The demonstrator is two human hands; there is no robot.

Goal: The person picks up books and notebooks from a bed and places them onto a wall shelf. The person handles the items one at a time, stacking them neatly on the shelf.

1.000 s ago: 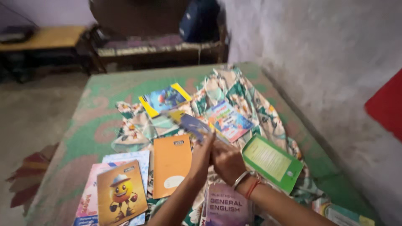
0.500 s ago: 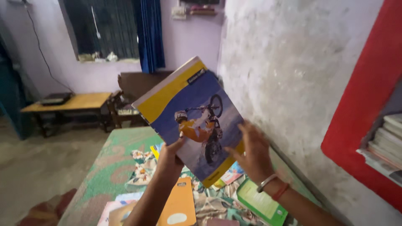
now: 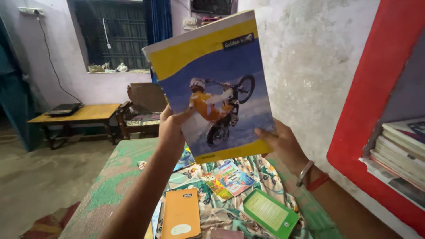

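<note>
The notebook (image 3: 212, 88), blue and yellow with a motorbike rider on its cover, is up in the air in front of the white wall, well above the bed (image 3: 110, 177), and I have it in both hands. My left hand (image 3: 171, 128) pinches the notebook's lower left edge, thumb on the cover and fingers curled out of sight behind it. My right hand (image 3: 283, 144) supports the lower right corner with the fingers spread nearly flat against the back; how firmly it grips I cannot tell.

Below the notebook, on the patterned cloth (image 3: 221, 212), lie an orange book (image 3: 180, 214), a green book (image 3: 271, 211) and a small colourful one (image 3: 233, 177). To the right of the notebook, a red-framed wall shelf (image 3: 372, 110) holds a stack of books (image 3: 405, 148).

The risk I judge: the notebook is thin and held only along its bottom edge, so it could flop or slip from the open right hand and drop onto the books below. Its right edge also sits near the red frame and could knock against it if swung that way.
</note>
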